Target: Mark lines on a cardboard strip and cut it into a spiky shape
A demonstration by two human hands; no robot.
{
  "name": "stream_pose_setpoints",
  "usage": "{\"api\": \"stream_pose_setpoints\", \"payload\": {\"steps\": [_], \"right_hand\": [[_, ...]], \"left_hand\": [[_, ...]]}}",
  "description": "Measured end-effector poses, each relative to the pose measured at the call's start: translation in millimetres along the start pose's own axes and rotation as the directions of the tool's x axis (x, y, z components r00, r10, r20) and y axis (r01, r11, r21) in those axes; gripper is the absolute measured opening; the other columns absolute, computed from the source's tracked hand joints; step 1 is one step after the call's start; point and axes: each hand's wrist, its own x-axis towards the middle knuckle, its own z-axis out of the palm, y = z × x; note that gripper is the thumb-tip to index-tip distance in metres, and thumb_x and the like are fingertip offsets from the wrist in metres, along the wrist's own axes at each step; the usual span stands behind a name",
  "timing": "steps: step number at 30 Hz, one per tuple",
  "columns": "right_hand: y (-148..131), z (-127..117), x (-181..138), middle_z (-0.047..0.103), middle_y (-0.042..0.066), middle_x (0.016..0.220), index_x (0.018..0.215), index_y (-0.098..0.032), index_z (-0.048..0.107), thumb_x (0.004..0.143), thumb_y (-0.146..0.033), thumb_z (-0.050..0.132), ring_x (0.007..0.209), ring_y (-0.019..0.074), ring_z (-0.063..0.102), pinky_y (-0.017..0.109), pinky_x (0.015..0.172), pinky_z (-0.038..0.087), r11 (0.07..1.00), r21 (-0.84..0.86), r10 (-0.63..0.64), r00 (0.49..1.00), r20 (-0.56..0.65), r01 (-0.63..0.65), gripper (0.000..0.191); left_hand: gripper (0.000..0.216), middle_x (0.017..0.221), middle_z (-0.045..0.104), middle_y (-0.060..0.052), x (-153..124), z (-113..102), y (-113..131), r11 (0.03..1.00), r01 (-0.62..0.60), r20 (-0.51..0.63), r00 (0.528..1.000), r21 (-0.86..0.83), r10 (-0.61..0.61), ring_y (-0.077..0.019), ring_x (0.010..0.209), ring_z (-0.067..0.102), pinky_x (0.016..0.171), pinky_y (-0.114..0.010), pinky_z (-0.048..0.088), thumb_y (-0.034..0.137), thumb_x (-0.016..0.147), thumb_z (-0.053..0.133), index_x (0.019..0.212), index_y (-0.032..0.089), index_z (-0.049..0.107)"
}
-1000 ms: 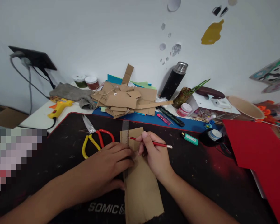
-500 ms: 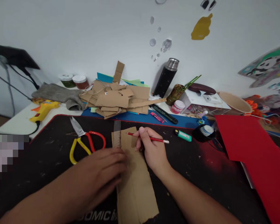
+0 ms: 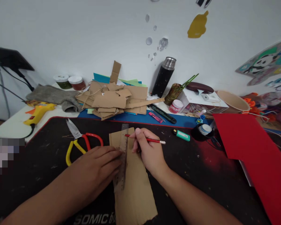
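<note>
A strip of brown cardboard point(image 3: 137, 184) lies on the dark desk mat, its lower end rough-edged. On it a clear ruler point(image 3: 123, 150) runs lengthwise near the left side. My left hand point(image 3: 100, 165) rests flat with fingers stretched out, fingertips on the ruler's left part. Pinched between the thumb and fingers of my right hand point(image 3: 151, 150) is a red pencil point(image 3: 154, 140). Its tip points left, at the ruler's right edge; whether it touches the cardboard I cannot tell. Scissors point(image 3: 85, 142) with red and yellow handles lie beside my left hand, partly covered by it.
Cardboard scraps point(image 3: 112, 100) are piled at the back. A utility knife point(image 3: 162, 113), a black flask point(image 3: 164, 76) and a pink-filled jar point(image 3: 176, 107) stand or lie there. Right are a teal lighter point(image 3: 181, 135) and red sheet point(image 3: 250, 143); left, a yellow glue gun point(image 3: 39, 113).
The ruler has shifted right across the cardboard under my left hand and more of it shows. My right hand keeps the pencil near the same spot. The view has turned slightly.
</note>
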Motion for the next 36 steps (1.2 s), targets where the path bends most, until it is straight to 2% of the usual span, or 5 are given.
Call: {"api": "stream_pose_setpoints", "payload": {"steps": [9,14,18,24,36], "right_hand": [[1,-1,1,0.063,-0.004,0.055,0.086,-0.021,0.076,0.106,-0.065,0.068,0.050,0.0134,0.058,0.026,0.057,0.047,1.000,0.020,0.006,1.000,0.004,-0.006,0.049],[-1,-4,3,0.064,-0.003,0.054,0.086,-0.021,0.076,0.104,-0.066,0.070,0.049,0.0136,0.059,0.025,0.053,0.046,1.000,0.019,0.024,0.999,-0.030,-0.023,0.049],[-2,-6,5,0.063,-0.003,0.054,0.085,-0.021,0.077,0.103,-0.068,0.070,0.050,0.0135,0.059,0.025,0.054,0.046,1.000,0.015,0.015,0.998,-0.054,-0.014,0.051],[-5,-8,8,0.062,-0.003,0.054,0.082,-0.021,0.076,0.103,-0.068,0.070,0.050,0.0142,0.059,0.027,0.056,0.047,1.000,-0.016,0.004,0.998,-0.069,-0.005,0.052],[-4,-13,9,0.063,-0.002,0.055,0.084,-0.021,0.076,0.104,-0.071,0.068,0.049,0.0151,0.058,0.027,0.054,0.044,0.999,-0.042,0.002,0.998,-0.056,-0.005,0.054]], "left_hand": [[0.030,0.136,0.079,-0.012,1,6,26,0.985,0.031,0.078,0.997,-0.170,-0.018,-0.0314,0.134,0.069,0.115,-0.048,0.059,0.025,0.104,0.068,0.133,0.020,0.076],[0.081,0.174,0.054,-0.011,-1,7,25,0.959,-0.055,0.216,0.969,-0.279,0.118,-0.0364,0.168,0.038,0.139,-0.061,0.027,0.053,0.094,0.084,0.165,0.026,0.056],[0.069,0.168,0.062,-0.006,-5,27,40,0.971,-0.085,0.159,0.980,-0.222,0.122,-0.0301,0.168,0.039,0.141,-0.061,0.003,0.027,0.095,0.082,0.161,0.031,0.059],[0.063,0.162,0.067,-0.009,-10,43,52,0.986,-0.052,0.108,0.992,-0.160,0.070,-0.0348,0.162,0.049,0.138,-0.068,0.020,0.018,0.090,0.080,0.151,0.029,0.067],[0.053,0.156,0.073,-0.007,-1,-25,22,0.929,0.028,0.216,0.975,-0.368,0.056,-0.0262,0.151,0.063,0.133,-0.050,0.042,0.019,0.091,0.076,0.143,0.030,0.073]]}}
